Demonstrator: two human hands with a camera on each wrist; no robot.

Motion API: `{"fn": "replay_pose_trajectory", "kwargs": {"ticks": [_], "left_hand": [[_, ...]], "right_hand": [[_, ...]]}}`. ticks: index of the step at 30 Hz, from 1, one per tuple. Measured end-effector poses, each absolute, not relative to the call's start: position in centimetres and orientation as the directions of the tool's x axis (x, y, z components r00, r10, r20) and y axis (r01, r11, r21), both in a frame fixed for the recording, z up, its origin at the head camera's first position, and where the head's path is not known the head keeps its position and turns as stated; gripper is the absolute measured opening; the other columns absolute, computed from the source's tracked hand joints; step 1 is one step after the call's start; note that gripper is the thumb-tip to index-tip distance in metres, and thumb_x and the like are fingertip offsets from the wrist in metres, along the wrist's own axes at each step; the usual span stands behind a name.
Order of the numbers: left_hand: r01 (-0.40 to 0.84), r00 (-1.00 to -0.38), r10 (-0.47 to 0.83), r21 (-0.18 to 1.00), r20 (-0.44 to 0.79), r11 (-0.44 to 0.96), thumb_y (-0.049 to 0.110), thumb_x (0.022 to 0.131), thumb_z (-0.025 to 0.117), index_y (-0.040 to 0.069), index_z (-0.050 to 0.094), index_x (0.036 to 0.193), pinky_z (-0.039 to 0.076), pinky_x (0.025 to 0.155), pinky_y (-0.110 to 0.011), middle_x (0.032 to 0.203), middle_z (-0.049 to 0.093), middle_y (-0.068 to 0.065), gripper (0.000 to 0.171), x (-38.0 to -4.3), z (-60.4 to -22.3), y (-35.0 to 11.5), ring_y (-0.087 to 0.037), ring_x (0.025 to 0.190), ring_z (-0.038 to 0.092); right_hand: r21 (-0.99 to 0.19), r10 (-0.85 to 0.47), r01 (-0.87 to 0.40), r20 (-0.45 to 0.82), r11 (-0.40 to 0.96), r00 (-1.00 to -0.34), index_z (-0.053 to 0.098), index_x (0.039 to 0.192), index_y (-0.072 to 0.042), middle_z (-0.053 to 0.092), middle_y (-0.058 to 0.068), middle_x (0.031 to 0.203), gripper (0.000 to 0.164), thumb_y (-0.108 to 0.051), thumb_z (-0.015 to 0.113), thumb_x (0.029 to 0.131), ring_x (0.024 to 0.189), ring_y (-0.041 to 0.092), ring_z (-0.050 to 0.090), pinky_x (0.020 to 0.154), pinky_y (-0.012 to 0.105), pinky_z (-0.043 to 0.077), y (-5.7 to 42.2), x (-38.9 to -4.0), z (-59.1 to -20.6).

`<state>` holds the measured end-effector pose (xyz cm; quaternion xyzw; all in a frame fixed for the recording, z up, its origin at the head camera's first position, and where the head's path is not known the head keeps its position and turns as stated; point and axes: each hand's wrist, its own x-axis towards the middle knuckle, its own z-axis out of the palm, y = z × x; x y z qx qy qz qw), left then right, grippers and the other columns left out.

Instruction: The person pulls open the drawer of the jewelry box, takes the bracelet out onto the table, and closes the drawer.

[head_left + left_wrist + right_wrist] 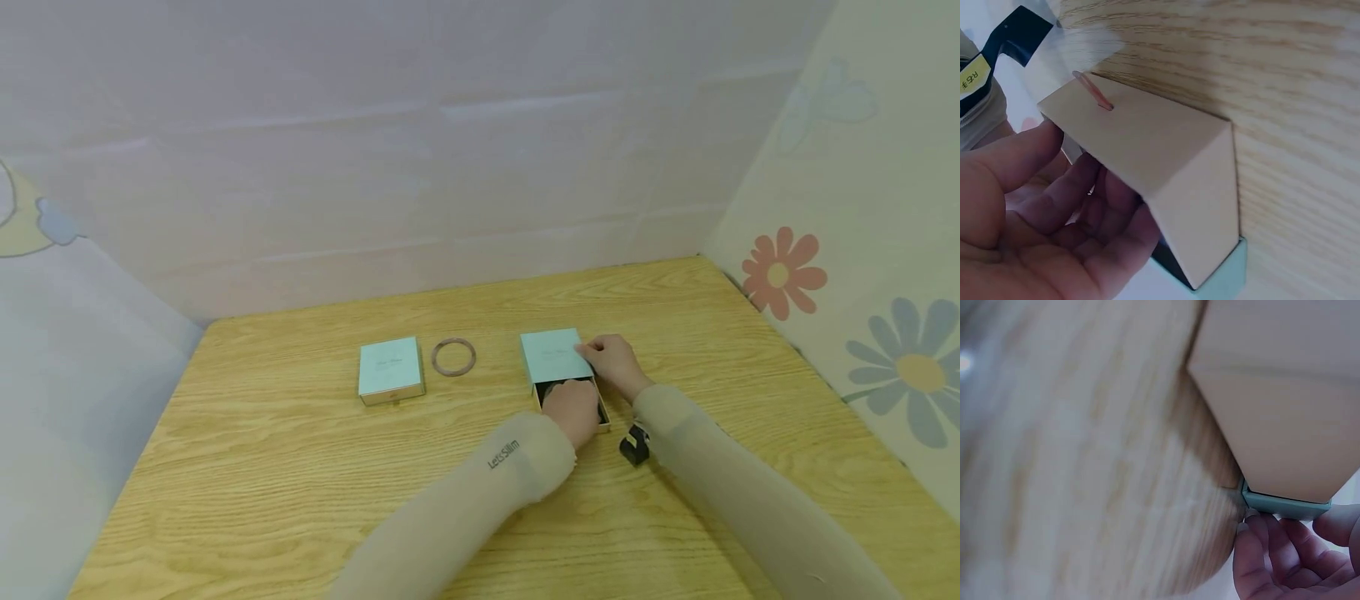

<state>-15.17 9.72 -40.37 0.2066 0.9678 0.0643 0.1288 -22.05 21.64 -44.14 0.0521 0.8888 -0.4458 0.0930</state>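
A mint-green drawer box (555,354) stands at the right of the table, its tan inner drawer (1129,131) pulled partway toward me. My left hand (573,410) reaches into the open drawer with bent fingers. In the left wrist view its thumb lies by the drawer's front edge; whatever the fingertips touch inside is hidden. My right hand (615,362) pinches the mint sleeve (1285,506) at its right side, thumb on one face and fingers on the other. A pinkish ribbon pull (1094,92) sticks out of the drawer front.
A second mint-green box (390,369), closed, sits to the left. Between the boxes lies a brownish bangle (453,357) flat on the wooden table (300,467). A black wrist camera (635,446) hangs by the right sleeve. Cloth-covered walls (480,183) border the table.
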Motion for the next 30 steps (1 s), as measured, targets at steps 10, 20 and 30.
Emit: {"fn": "replay_pose_trajectory", "kwargs": {"ticks": [10, 20, 30], "left_hand": [[0.329, -0.892, 0.361, 0.157, -0.271, 0.931, 0.028, 0.095, 0.065, 0.016, 0.071, 0.096, 0.052, 0.062, -0.028, 0.083, 0.066, 0.0, 0.013, -15.4, -40.6, 10.8, -0.017, 0.074, 0.064], [0.404, -0.885, 0.406, 0.06, -0.227, 0.913, 0.026, 0.1, 0.057, 0.019, 0.073, 0.095, 0.052, 0.055, -0.029, 0.08, 0.065, -0.001, 0.018, -14.9, -41.0, 11.1, -0.017, 0.069, 0.061], [0.398, -0.903, 0.384, -0.04, -0.191, 0.916, 0.032, 0.099, 0.057, 0.019, 0.072, 0.104, 0.053, 0.064, -0.028, 0.093, 0.065, 0.0, 0.02, -14.3, -41.3, 11.2, -0.015, 0.079, 0.06]], "right_hand": [[-0.793, 0.011, 0.19, -0.226, 0.579, -0.974, 0.063, 0.086, 0.003, 0.052, 0.004, 0.068, 0.03, -0.02, 0.053, 0.102, 0.063, 0.018, 0.044, 0.059, 0.031, 0.038, 21.5, -21.8, -44.0], [-0.804, -0.002, 0.183, -0.223, 0.565, -0.975, 0.061, 0.085, 0.003, 0.051, 0.005, 0.065, 0.03, -0.019, 0.052, 0.102, 0.057, 0.016, 0.044, 0.055, 0.031, 0.04, 21.7, -21.6, -43.8], [-0.79, 0.011, 0.173, -0.205, 0.589, -0.979, 0.064, 0.091, 0.006, 0.058, 0.009, 0.076, 0.029, -0.019, 0.053, 0.102, 0.067, 0.019, 0.049, 0.061, 0.031, 0.041, 21.5, -21.8, -43.9]]}}
